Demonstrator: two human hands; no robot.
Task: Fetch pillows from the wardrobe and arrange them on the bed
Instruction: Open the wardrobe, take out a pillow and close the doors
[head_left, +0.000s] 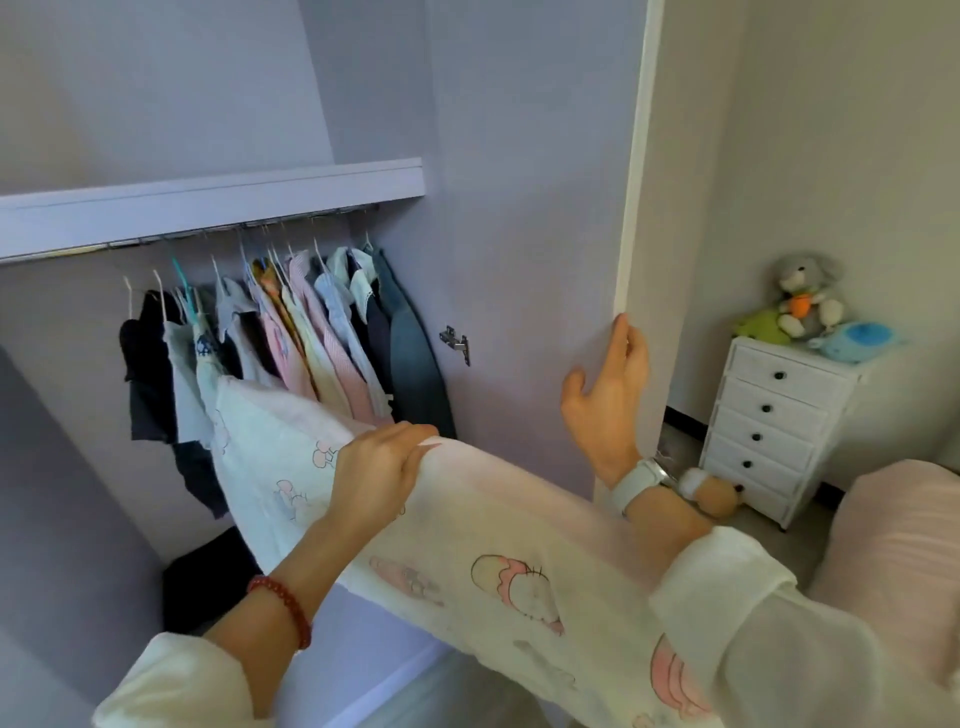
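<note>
- The wardrobe (78, 467) stands open on my left, with a shelf (208, 208) across it and a row of clothes (291, 343) on hangers under the shelf.
- A dark bundle (208, 587) lies low in the wardrobe, below the clothes.
- My left hand (376, 475), a red bead bracelet (283, 608) on its wrist, grips the top edge of the pillow (493, 545), fingers curled over the fabric.
- The pillow, white and pink with cartoon prints, hangs in front of the clothes and stretches across under my right forearm toward my body.
- A metal hinge (456, 343) shows on the inside of the door (519, 234), just right of the clothes.
- My right hand (608, 395), a white watch (641, 483) at the wrist, is spread, fingertips on the door's edge, holding nothing.
- The door stands between me and the room beyond.
- Farther right, a white drawer chest (779, 426) carries plush toys (810, 306).
- The pink bed (904, 561) sits at the far right, near the chest.
</note>
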